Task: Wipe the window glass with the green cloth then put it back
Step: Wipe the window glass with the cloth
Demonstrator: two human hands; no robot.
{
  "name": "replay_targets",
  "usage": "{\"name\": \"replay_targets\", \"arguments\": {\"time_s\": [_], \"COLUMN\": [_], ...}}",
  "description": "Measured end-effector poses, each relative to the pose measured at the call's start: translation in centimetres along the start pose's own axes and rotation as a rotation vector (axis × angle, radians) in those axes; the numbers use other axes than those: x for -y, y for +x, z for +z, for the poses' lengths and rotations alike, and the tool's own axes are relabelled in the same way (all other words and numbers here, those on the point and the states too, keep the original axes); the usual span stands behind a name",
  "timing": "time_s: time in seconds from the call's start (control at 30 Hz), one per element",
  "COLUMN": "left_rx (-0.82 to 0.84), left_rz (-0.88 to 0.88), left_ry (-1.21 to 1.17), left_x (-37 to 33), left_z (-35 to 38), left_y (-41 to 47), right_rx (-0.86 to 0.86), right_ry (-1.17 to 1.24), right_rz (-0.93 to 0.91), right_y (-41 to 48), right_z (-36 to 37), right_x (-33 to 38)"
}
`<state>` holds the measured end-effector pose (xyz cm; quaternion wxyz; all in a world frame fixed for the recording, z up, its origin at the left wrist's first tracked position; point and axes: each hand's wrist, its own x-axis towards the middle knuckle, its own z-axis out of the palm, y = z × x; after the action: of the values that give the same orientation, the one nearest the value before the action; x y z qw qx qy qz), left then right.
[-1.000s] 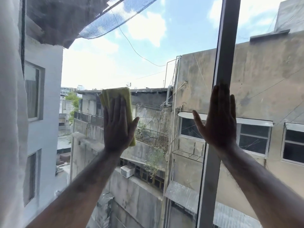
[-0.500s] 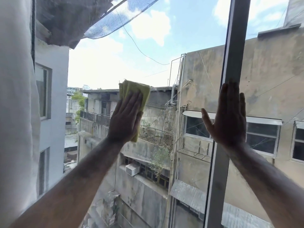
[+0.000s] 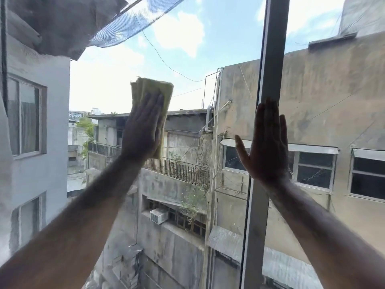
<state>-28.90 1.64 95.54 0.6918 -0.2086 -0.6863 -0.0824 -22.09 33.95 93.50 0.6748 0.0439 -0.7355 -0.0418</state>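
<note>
The folded green cloth point(image 3: 153, 89) is pressed flat against the window glass point(image 3: 187, 49) at mid height, left of centre. My left hand point(image 3: 142, 130) lies flat over the cloth's lower part with the fingers together, pinning it to the pane. My right hand point(image 3: 265, 146) rests flat and open against the grey vertical window frame point(image 3: 273, 49) and the glass beside it, fingers pointing up. It holds nothing. Both forearms reach up from the bottom corners.
A white curtain point(image 3: 5, 163) hangs along the left edge. Through the glass I see neighbouring buildings, a black net overhead point(image 3: 125, 28) and a cable across the sky. The grey frame divides the left pane from the right pane.
My left hand has slid the cloth upward and to the right across the pane. My right hand has stayed flat on the frame.
</note>
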Motion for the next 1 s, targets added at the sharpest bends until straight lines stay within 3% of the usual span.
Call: {"name": "replay_targets", "arguments": {"time_s": [0.07, 0.1, 0.13, 0.2, 0.27, 0.3, 0.33, 0.43, 0.5, 0.53, 0.63, 0.7, 0.73, 0.83, 0.87, 0.9, 0.93, 1.0], "left_rx": [-0.119, -0.136, -0.119, -0.018, 0.104, 0.145, 0.149, -0.043, -0.119, -0.114, 0.014, 0.073, 0.047, -0.144, -0.194, -0.218, -0.199, -0.048], "left_rz": [-0.269, -0.296, -0.248, 0.028, 0.351, 0.427, 0.405, -0.062, -0.204, -0.137, 0.361, 0.510, 0.432, -0.174, -0.296, -0.302, -0.213, 0.164], "left_ry": [-0.029, -0.037, -0.053, -0.063, -0.001, 0.016, 0.013, -0.055, -0.075, -0.076, -0.062, 0.021, 0.035, -0.026, -0.039, -0.052, -0.075, -0.123], "left_x": [-3.0, -5.0, -6.9, -9.1, -7.9, -6.6, -5.5, -5.9, -9.7, -11.4, -11.6, -8.9, -7.8, -7.8, -9.6, -11.6, -13.5, -15.2], "left_z": [1.1, 1.9, 2.4, 3.0, 2.6, 2.3, 2.0, 2.0, 2.7, 3.1, 3.3, 2.5, 2.3, 2.6, 2.8, 3.3, 3.6, 4.0], "left_y": [2.2, 2.8, 2.9, 1.4, -0.2, 0.1, 1.0, 3.7, 3.9, 3.3, 1.2, 1.6, 1.9, 1.3, 0.7, -0.3, -1.7, -5.3], "right_rx": [0.006, 0.003, -0.003, -0.023, -0.033, -0.033, -0.032, -0.022, -0.023, -0.022, -0.027, -0.026, -0.025, -0.030, -0.033, -0.035, -0.033, -0.021], "right_ry": [0.007, 0.012, 0.014, 0.024, 0.033, 0.031, 0.029, 0.040, 0.045, 0.047, 0.040, 0.042, 0.045, 0.045, 0.047, 0.044, 0.033, 0.014], "right_rz": [-0.001, 0.005, 0.011, 0.013, 0.011, 0.012, 0.018, 0.018, 0.014, 0.015, 0.025, 0.025, 0.025, 0.024, 0.022, 0.016, 0.015, 0.018], "right_y": [0.0, 0.0, 0.0, 0.0, -0.1, -0.1, -0.1, -0.1, -0.1, -0.2, -0.2, -0.2, -0.3, -0.3, -0.3, -0.3, -0.3, -0.3], "right_z": [-0.1, -0.1, -0.2, -0.3, -0.5, -0.6, -0.6, -0.6, -0.6, -0.6, -0.6, -0.7, -0.7, -0.5, -0.4, -0.4, -0.4, -0.4], "right_x": [0.0, 0.1, 0.1, 0.2, 0.4, 0.4, 0.5, 0.5, 0.4, 0.4, 0.4, 0.5, 0.5, 0.4, 0.3, 0.3, 0.4, 0.4]}}
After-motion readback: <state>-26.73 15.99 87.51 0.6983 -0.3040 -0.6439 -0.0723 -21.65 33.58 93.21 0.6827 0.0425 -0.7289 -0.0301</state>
